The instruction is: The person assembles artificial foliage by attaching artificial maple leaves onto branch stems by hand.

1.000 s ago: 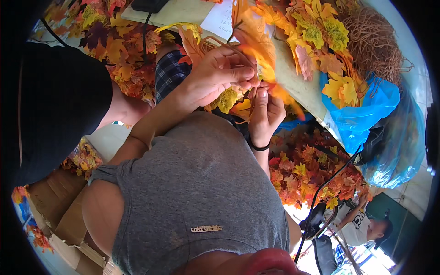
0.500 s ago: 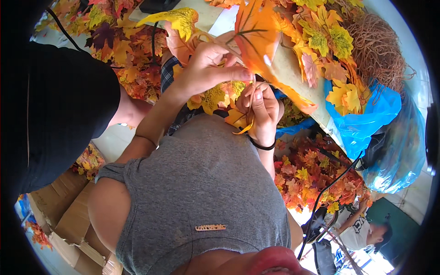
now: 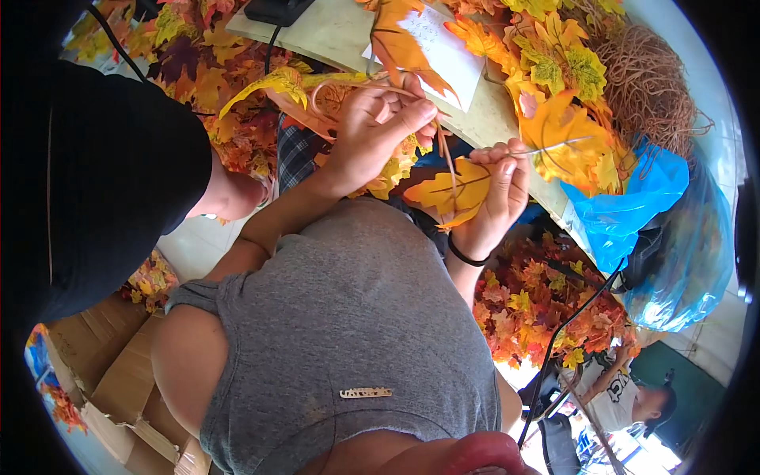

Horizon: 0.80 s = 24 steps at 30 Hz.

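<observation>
While the two hands stand a little apart in front of the grey shirt (image 3: 348,317), the left hand (image 3: 366,138) pinches a thin brown cord (image 3: 445,149) between thumb and fingertips, the grip narrow. The cord loops behind the knuckles and hangs below the fingertips. The right hand (image 3: 500,194), a black wristband (image 3: 465,255) at its wrist, holds the stem of an orange-yellow artificial maple leaf (image 3: 571,150) between thumb and fingers; the blade spreads to the right, over the table edge. A second leaf, amber with dark veins (image 3: 457,194), lies between the hands, the hanging cord crossing it; whether the two are joined cannot be told.

Beyond the left hand are an orange leaf (image 3: 402,49) and a yellow leaf (image 3: 279,84). The pale table (image 3: 495,115) bears a white sheet of paper (image 3: 451,57) with handwriting and a black device (image 3: 279,9). At the right are a tangled bundle of brown cord (image 3: 645,87), a blue plastic bag (image 3: 633,207) and, just beside it, a translucent bag (image 3: 685,261). Below the table edge lies a heap of red and orange leaves (image 3: 546,305). A person in dark clothing (image 3: 119,190) is at the left, near an open cardboard box (image 3: 123,356); another person (image 3: 617,396) appears at lower right.
</observation>
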Each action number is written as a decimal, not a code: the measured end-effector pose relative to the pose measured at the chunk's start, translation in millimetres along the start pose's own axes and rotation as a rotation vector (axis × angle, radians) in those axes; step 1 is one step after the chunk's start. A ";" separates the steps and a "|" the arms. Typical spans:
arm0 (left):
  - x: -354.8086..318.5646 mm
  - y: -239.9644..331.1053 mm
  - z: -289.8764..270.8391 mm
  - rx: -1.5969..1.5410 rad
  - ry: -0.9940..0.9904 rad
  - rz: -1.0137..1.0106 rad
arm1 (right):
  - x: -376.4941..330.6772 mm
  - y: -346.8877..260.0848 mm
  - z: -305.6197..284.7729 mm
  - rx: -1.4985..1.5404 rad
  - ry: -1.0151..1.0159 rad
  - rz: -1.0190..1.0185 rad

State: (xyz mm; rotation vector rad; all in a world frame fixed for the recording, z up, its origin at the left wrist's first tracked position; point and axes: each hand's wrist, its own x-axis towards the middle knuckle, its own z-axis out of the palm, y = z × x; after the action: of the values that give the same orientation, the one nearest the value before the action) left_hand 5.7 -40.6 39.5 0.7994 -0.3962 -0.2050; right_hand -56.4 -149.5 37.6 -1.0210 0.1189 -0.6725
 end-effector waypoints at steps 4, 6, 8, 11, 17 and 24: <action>-7.1 1.6 3.2 0.144 -0.008 0.001 | 2.7 -8.0 5.8 -0.100 -0.083 0.000; -10.1 4.3 7.3 0.167 -0.008 0.019 | 8.7 -8.5 6.6 -0.206 -0.221 0.010; -12.2 4.6 9.5 0.180 -0.007 0.029 | 10.2 -9.8 9.4 -0.196 -0.252 -0.004; -15.1 8.7 12.6 0.194 0.004 0.030 | 14.7 -6.1 9.7 -0.191 -0.358 -0.075; -18.1 7.1 20.2 0.163 0.045 0.057 | 10.6 -13.0 20.1 -0.160 -0.257 0.104; -16.8 2.3 20.8 0.158 0.049 0.096 | 9.8 -6.4 14.3 -0.120 -0.215 0.028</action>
State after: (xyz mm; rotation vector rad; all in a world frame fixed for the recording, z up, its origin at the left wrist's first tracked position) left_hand -18.2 -47.2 49.8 0.9363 -0.4069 -0.0646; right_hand -46.0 -146.6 52.5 -1.1989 -0.0148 -0.5311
